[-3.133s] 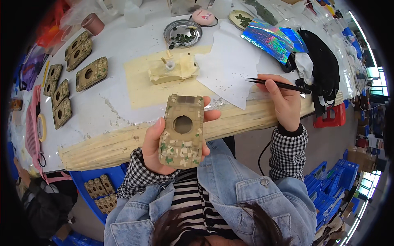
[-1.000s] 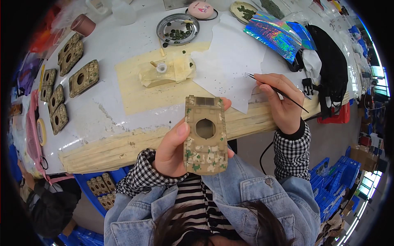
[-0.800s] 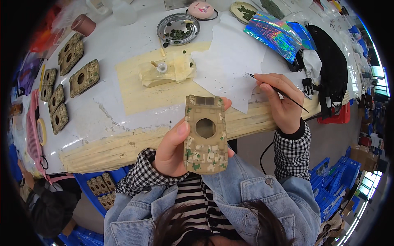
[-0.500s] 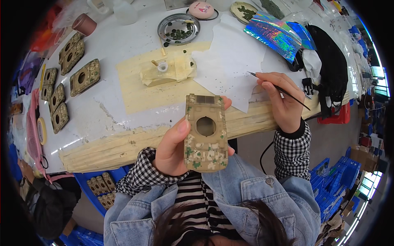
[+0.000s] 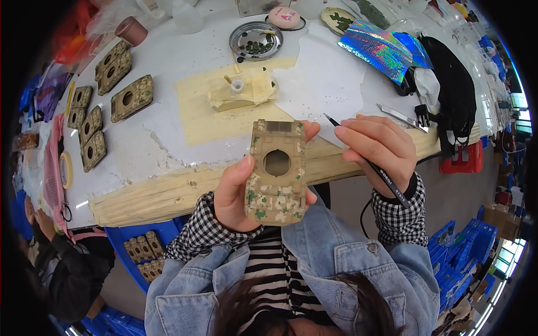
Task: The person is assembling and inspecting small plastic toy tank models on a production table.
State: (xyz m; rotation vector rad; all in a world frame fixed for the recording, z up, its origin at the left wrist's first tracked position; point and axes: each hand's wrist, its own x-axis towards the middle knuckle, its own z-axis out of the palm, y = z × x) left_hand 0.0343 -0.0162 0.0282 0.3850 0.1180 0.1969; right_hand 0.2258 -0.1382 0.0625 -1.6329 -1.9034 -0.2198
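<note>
My left hand (image 5: 232, 190) holds a camouflage-painted toy tank hull (image 5: 276, 193) upright in front of my chest, thumb on its left edge and fingertips showing at its right. A round hole opens in the hull's middle. To its right, my right hand (image 5: 386, 148) is closed around slim black tweezers (image 5: 385, 178). Their pointed tip is up and to the left, over the near part of a white paper sheet (image 5: 322, 73) scattered with tiny dark specks. Whether the tip carries anything is too small to tell. Beyond the hull sits a tape-wrapped block (image 5: 241, 101) with a small white cup (image 5: 237, 85) on it.
More camouflage hulls (image 5: 131, 99) lie at the left of the table. A round metal dish (image 5: 232, 42) holds green pieces at the back. A utility knife (image 5: 403, 118), iridescent sheet (image 5: 375, 53) and black bag (image 5: 451, 84) are at right. A blue crate (image 5: 120, 238) with hulls stands below left.
My right hand has drawn the tweezers nearer and left, toward the hull, their tip leaving the speckled area. The hull has shifted slightly up and left. The utility knife has come into view.
</note>
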